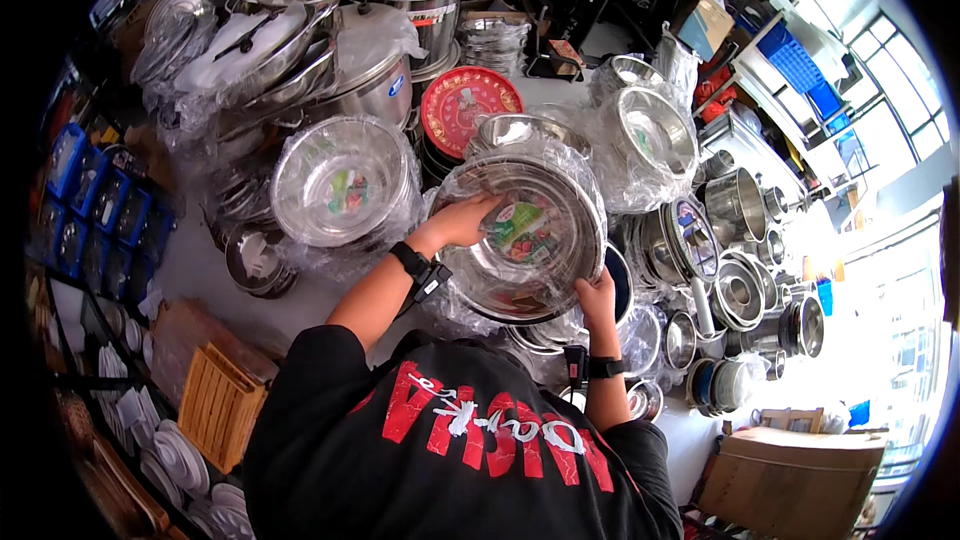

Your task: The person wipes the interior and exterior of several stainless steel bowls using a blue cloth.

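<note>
Before me is a round stainless-steel basin (pixel 555 270), loosely covered in clear plastic film, with a printed label (pixel 519 231) in its bottom. My right hand (pixel 598 294) grips the basin's rim at the lower right. Over the left side of the same basin reaches my left hand (pixel 469 220), its fingers against the film near the label. Whether those fingers pinch the film cannot be made out. To the left sits a stack of film-wrapped steel basins (pixel 341 184) with a similar label. Just beyond my hands lies a round red patterned tray (pixel 469 109) on a stack.
Lidded steel pots (pixel 375 94) and wrapped pans (pixel 277 52) crowd the far left. More wrapped basins (pixel 652 135) and pots (pixel 735 202) fill the right. Blue bins (pixel 105 199), a slatted wooden piece (pixel 217 405) and white plates (pixel 180 457) stand left; a cardboard box (pixel 787 480) is lower right.
</note>
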`<state>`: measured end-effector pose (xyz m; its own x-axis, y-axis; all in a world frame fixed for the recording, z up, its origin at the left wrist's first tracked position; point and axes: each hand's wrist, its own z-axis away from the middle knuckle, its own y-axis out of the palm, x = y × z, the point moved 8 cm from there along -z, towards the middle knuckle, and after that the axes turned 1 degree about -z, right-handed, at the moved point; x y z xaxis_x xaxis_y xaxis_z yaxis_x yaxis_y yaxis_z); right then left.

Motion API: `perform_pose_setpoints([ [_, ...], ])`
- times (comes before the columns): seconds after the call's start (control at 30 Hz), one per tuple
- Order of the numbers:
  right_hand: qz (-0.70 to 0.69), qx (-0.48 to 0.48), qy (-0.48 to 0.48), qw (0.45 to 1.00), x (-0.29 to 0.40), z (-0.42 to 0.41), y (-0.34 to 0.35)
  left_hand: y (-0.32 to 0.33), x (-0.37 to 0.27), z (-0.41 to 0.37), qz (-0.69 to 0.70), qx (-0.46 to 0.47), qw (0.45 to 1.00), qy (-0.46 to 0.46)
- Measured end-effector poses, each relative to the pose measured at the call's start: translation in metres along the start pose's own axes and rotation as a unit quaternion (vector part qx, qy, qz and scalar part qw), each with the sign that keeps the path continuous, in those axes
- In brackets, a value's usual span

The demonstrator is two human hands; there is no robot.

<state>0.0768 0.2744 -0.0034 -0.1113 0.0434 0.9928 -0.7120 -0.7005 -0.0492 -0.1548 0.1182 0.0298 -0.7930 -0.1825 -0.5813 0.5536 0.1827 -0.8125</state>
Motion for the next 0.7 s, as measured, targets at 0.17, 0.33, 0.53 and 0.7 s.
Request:
perform_pose_setpoints([
  [0.17,0.037,-0.072,-0.036,0.996,-0.002,0.005,-0.002,-0.031,-0.014,0.006,0.119,0.173,0.976,-0.059],
  [0.33,0.103,-0.060,-0.078,0.990,0.021,0.012,0.015,-0.139,-0.092,0.013,0.052,-0.268,0.955,0.116],
  [0.53,0.151,-0.082,-0.070,0.983,0.023,0.008,0.013,-0.114,-0.072,-0.009,0.060,-0.279,0.944,0.168],
  [0.7,0.146,-0.091,-0.070,0.983,0.019,0.007,0.003,-0.062,-0.054,-0.002,0.057,-0.134,0.984,0.103],
])
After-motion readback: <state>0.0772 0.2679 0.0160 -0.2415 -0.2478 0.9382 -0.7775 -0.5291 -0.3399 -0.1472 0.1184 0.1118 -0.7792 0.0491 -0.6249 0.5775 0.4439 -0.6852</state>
